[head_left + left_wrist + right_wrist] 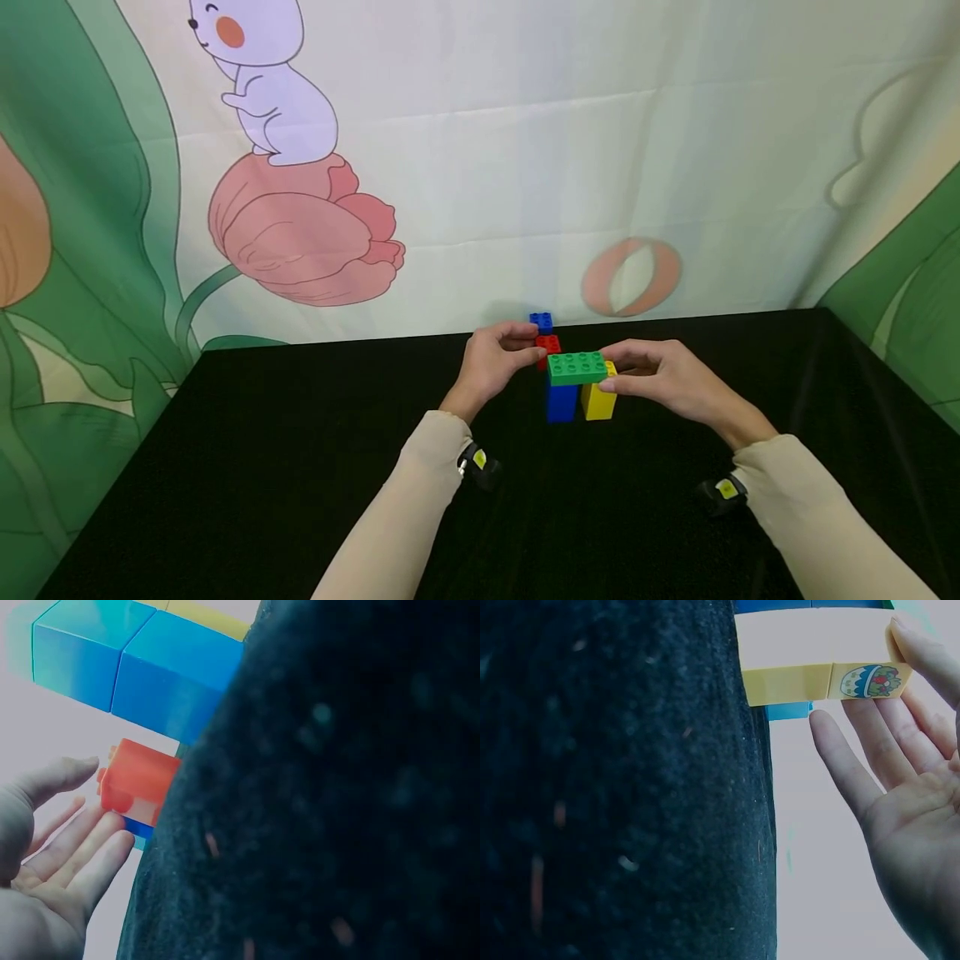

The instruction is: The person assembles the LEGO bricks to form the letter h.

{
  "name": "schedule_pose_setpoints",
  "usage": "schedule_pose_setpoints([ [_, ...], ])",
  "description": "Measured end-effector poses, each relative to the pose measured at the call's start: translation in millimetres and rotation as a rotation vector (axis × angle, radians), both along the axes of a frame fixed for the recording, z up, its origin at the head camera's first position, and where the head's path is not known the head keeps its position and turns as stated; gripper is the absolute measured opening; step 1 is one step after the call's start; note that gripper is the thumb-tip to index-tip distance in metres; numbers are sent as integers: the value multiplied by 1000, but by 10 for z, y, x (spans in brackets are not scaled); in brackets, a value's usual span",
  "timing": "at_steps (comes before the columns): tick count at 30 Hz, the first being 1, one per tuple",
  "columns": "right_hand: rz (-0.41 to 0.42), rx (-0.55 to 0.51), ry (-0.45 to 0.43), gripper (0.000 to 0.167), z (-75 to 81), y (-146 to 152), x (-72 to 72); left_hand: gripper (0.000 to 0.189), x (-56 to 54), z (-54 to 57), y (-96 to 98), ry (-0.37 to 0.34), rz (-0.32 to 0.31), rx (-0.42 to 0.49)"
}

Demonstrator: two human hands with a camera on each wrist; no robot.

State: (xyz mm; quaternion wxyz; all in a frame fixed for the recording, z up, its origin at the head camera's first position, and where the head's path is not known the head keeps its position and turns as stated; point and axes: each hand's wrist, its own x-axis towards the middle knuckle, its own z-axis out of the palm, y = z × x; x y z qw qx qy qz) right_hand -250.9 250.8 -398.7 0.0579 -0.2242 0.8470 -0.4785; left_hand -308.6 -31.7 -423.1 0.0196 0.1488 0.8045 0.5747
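A long green brick [576,367] spans the tops of a blue brick stack [561,403] and a yellow brick stack [599,403]. My right hand [671,379] pinches the upper yellow brick [870,681], which bears a printed picture, with its thumb on the near side and fingers behind. My left hand [489,360] reaches round a smaller red brick [142,776] just behind the blue stack. Its fingers are loosely extended, with the fingertips right at the red brick and the thumb apart from it.
Another blue brick [541,322] stands behind the red one, close to the back curtain [480,208]. Everything stands on a black table [315,467], whose dark surface fills much of both wrist views.
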Motion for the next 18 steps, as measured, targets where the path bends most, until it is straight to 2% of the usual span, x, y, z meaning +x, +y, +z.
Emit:
schedule_pose_setpoints([
  [9,-1,0,-13,43,3,7,-5,34,-38,-74,6,-63,-2,-7],
  [18,-9,23,-2,44,-1,12,-13,35,-46,-108,2,-68,-1,-47],
])
